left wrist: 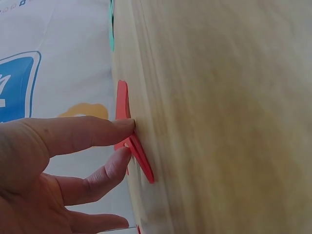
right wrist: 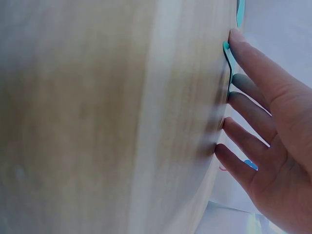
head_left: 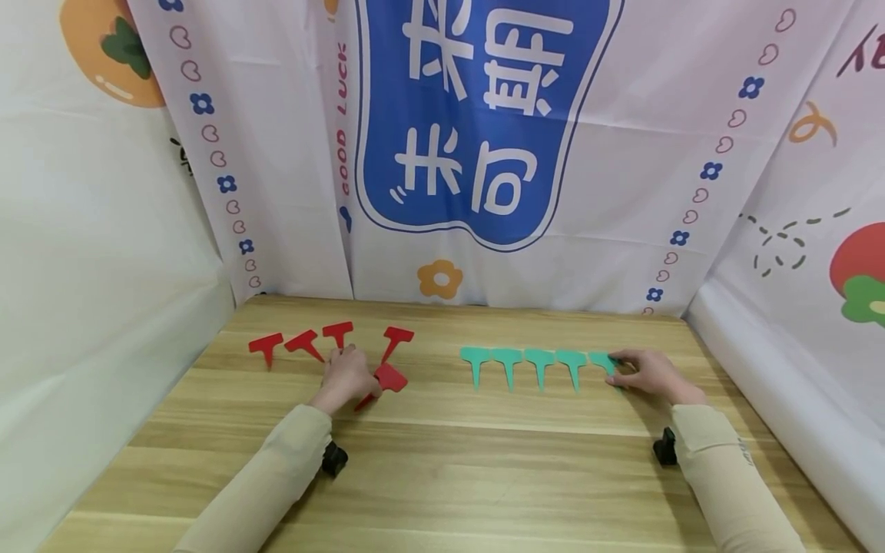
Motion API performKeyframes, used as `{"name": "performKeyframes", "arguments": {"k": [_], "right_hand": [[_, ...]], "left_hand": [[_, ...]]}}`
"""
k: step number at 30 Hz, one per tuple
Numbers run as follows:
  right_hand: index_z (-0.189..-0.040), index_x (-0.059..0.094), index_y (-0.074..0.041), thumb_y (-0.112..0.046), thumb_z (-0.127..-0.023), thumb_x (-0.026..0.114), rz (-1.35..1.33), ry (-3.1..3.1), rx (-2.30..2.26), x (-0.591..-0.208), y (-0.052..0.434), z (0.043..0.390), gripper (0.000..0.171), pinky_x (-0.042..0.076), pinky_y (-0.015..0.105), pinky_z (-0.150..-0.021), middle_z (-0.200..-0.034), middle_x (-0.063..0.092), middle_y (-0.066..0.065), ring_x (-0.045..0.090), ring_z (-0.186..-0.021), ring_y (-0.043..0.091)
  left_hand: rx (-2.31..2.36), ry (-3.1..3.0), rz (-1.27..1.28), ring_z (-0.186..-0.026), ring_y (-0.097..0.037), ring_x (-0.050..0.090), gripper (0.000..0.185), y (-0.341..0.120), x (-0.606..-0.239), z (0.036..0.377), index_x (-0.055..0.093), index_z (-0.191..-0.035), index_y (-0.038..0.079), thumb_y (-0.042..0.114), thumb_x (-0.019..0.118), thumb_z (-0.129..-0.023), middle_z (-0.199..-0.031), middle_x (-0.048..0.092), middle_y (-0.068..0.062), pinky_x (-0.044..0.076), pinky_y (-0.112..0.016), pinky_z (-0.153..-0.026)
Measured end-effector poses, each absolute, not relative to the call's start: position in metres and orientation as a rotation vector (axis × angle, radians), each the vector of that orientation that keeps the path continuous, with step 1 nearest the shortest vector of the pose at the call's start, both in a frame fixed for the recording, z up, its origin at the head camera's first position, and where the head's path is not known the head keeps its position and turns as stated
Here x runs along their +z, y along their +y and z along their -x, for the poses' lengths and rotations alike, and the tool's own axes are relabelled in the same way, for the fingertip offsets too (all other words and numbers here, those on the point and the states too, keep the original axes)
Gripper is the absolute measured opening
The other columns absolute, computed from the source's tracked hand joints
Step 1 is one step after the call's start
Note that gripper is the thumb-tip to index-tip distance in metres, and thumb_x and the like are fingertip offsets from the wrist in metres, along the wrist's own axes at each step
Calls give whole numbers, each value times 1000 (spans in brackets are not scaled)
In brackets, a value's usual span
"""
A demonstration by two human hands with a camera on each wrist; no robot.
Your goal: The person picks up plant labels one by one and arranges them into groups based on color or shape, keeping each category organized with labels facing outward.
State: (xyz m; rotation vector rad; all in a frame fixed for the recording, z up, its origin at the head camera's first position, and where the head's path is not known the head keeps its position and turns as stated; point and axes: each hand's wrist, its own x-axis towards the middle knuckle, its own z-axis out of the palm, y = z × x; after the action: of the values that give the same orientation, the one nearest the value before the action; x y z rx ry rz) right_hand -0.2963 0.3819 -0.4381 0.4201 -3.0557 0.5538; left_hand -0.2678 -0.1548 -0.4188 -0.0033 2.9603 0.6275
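Observation:
Several red T-shaped tags (head_left: 304,343) lie in a row at the left of the wooden table (head_left: 484,468). My left hand (head_left: 369,386) pinches one more red tag (head_left: 390,379) between fingertip and thumb, its head just right of the hand, and the left wrist view shows those fingers (left wrist: 124,126) closing on this red tag (left wrist: 141,163) at the table surface. Several green tags (head_left: 539,362) lie side by side at the right. My right hand (head_left: 618,370) rests with straight fingers on the rightmost green tag (head_left: 603,359), and the right wrist view shows a fingertip (right wrist: 236,39) on that tag (right wrist: 227,61).
Printed cloth walls (head_left: 484,153) close in the table at the back and on both sides. A small black camera mount (head_left: 334,458) hangs under the left wrist, another (head_left: 665,447) under the right. The wide front half of the tabletop shows bare wood.

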Motion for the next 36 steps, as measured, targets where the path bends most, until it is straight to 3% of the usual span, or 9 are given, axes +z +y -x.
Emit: {"name": "performKeyframes", "arguments": {"k": [18, 24, 27, 31, 33, 36], "right_hand": [[-125, 60, -2, -43, -78, 74, -420, -3047, 544, -437, 382, 297, 64, 37, 62, -98, -128, 55, 29, 46, -120, 51], [-125, 60, -3, -44, -78, 74, -412, -3050, 547, -438, 382, 297, 64, 37, 62, -98, -128, 55, 29, 46, -120, 51], [-126, 59, -3, -45, -78, 73, -407, -3057, 548, -438, 382, 297, 65, 37, 62, -98, -129, 54, 29, 46, -120, 51], [-126, 59, -3, -46, -78, 73, -403, -3062, 556, -439, 382, 296, 66, 36, 62, -99, -129, 54, 29, 45, -121, 51], [-126, 59, -3, -46, -78, 73, -403, -3060, 557, -439, 382, 296, 66, 36, 62, -99, -129, 54, 29, 45, -121, 51], [-126, 59, -3, -45, -79, 73, -406, -3057, 557, -438, 382, 296, 65, 36, 62, -99, -129, 54, 29, 45, -121, 51]], "left_hand": [[708, 2927, -49, -117, -43, 36, 38, -161, -420, 271, 52, -49, 7, 21, 81, -69, -131, 49, -25, 40, -55, -89], [742, 2900, -138, -105, -33, 41, 37, -161, -416, 272, 53, -52, 9, 21, 83, -68, -113, 58, -17, 38, -43, -80], [768, 2885, -176, -117, -38, 38, 31, -161, -415, 272, 58, -54, 10, 19, 84, -68, -128, 54, -21, 39, -48, -91], [792, 2875, -224, -138, -44, 22, 26, -159, -413, 272, 62, -54, 10, 16, 83, -68, -143, 41, -27, 21, -57, -112], [795, 2874, -237, -141, -43, 18, 24, -157, -411, 271, 64, -55, 10, 16, 83, -69, -142, 42, -27, 15, -58, -114], [805, 2878, -245, -140, -47, 17, 22, -151, -409, 270, 65, -55, 10, 15, 81, -70, -145, 38, -27, 20, -60, -112]]}}
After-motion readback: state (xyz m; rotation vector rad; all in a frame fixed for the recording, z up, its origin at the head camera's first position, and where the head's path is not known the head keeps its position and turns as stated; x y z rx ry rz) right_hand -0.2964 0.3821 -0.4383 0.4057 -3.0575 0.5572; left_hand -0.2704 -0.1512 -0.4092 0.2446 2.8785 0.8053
